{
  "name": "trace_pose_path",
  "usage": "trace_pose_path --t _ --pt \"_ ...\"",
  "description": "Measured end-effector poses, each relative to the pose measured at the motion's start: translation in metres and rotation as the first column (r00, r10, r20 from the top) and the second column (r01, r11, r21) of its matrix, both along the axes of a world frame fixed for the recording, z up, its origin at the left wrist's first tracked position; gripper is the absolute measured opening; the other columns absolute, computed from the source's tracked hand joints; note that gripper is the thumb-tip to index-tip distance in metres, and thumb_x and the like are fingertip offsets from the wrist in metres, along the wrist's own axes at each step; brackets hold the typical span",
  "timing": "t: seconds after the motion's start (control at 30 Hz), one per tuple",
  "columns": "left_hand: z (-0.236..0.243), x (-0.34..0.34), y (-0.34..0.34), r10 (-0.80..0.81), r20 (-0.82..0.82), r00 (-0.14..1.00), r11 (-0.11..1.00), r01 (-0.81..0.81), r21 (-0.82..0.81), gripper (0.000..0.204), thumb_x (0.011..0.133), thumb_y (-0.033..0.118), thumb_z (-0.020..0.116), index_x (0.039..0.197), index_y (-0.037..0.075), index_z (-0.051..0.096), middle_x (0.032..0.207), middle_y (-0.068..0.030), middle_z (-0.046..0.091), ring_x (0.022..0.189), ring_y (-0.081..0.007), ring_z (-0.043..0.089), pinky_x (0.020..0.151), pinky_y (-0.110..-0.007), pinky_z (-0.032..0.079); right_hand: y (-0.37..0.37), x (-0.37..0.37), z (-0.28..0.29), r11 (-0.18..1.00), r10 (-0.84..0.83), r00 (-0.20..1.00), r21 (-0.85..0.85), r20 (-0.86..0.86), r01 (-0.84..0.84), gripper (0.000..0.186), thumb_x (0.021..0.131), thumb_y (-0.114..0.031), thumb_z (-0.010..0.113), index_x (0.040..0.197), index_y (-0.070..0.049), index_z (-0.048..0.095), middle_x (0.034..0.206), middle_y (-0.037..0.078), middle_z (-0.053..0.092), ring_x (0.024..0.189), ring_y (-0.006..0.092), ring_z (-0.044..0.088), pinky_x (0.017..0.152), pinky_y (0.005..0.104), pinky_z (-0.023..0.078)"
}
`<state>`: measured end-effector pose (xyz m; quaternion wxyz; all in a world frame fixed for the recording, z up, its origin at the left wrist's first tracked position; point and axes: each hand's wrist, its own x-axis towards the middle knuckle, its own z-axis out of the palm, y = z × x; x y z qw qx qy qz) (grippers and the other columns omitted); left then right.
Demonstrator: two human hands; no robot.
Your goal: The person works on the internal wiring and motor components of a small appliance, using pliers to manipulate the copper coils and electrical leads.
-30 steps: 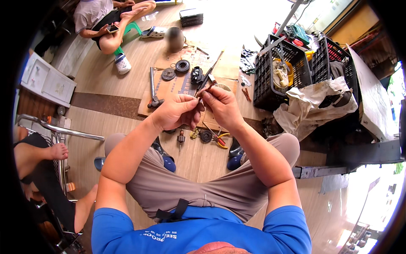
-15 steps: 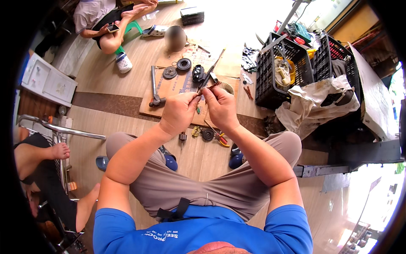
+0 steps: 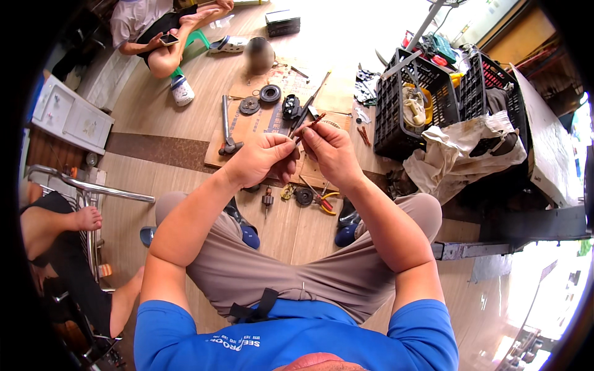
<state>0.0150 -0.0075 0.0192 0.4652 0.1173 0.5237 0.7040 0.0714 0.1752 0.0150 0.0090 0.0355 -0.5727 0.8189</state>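
Both of my hands are raised together over a cardboard sheet (image 3: pixel 250 128). Between thumb and fingers my right hand (image 3: pixel 332 153) pinches a thin, reddish-brown twisted wire (image 3: pixel 319 119), whose far end sticks up past the fingertips. My left hand (image 3: pixel 263 156) is closed in a pinch at the wire's lower end, touching or almost touching the right fingers; the exact grip is hidden. On the cardboard beyond lie a hammer (image 3: pixel 226 127), a black ring (image 3: pixel 270 93), a grey disc (image 3: pixel 249 105) and a black motor-like part (image 3: pixel 291 106).
Near my feet lie red-and-yellow pliers (image 3: pixel 327 203), a small motor rotor (image 3: pixel 267 199) and a dark round part (image 3: pixel 304 196). Black crates (image 3: pixel 396 123) with a soiled cloth (image 3: pixel 458 151) stand right. Short brown wire pieces (image 3: pixel 364 136) lie beside the cardboard. Other people sit at the left.
My right hand has turned and shifted slightly right, so more of the wire shows above its fingers. My left hand has rotated, with its lower fingers now loosened and visible.
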Motion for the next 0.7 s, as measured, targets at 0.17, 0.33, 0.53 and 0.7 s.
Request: trace_pose_path --t 0.17,0.33,0.53,0.7 --pt "0.012 0.010 0.002 -0.087 -0.637 0.766 0.925 -0.176 -0.338 0.022 0.099 0.018 0.050 0.091 0.000 0.059 0.072 -0.0136 0.063 0.063 -0.0251 0.063 0.057 -0.035 0.049 -0.006 -0.007 -0.020 0.998 -0.037 0.996 0.054 0.079 0.033 0.017 0.098 -0.012 0.056 0.094 0.001 0.066 0.072 -0.005 0.056 0.064 0.0024 0.046 0.055 0.0190 0.037" --pt "0.009 0.008 0.002 -0.166 -0.922 0.350 0.899 -0.331 -0.287 0.019 0.095 0.016 0.052 0.089 -0.002 0.056 0.075 -0.0244 0.059 0.070 -0.0424 0.059 0.061 -0.046 0.045 -0.014 -0.006 -0.017 0.972 -0.149 0.986 0.196 0.070 0.133 0.019 0.096 -0.014 0.060 0.089 0.002 0.067 0.072 -0.004 0.058 0.066 0.0022 0.047 0.056 0.0202 0.039" --pt "0.001 0.010 0.013 -0.197 -0.943 0.269 0.885 -0.366 -0.289 0.019 0.094 0.011 0.045 0.086 -0.002 0.055 0.073 -0.0262 0.057 0.074 -0.0468 0.057 0.062 -0.049 0.043 -0.007 -0.007 -0.020 0.889 -0.200 0.974 0.397 -0.111 0.228 0.015 0.092 -0.012 0.060 0.092 0.002 0.065 0.072 0.007 0.061 0.070 0.0113 0.053 0.066 0.0304 0.047" --pt "-0.018 -0.001 0.024 -0.100 -0.929 0.357 0.873 -0.417 -0.254 0.028 0.099 0.017 0.046 0.082 -0.004 0.056 0.063 -0.0157 0.055 0.057 -0.0257 0.055 0.054 -0.037 0.041 -0.001 -0.022 -0.023 0.801 -0.244 0.935 0.490 -0.257 0.344 0.016 0.087 -0.009 0.063 0.079 0.004 0.059 0.068 0.016 0.061 0.063 0.0132 0.055 0.059 0.0340 0.046"
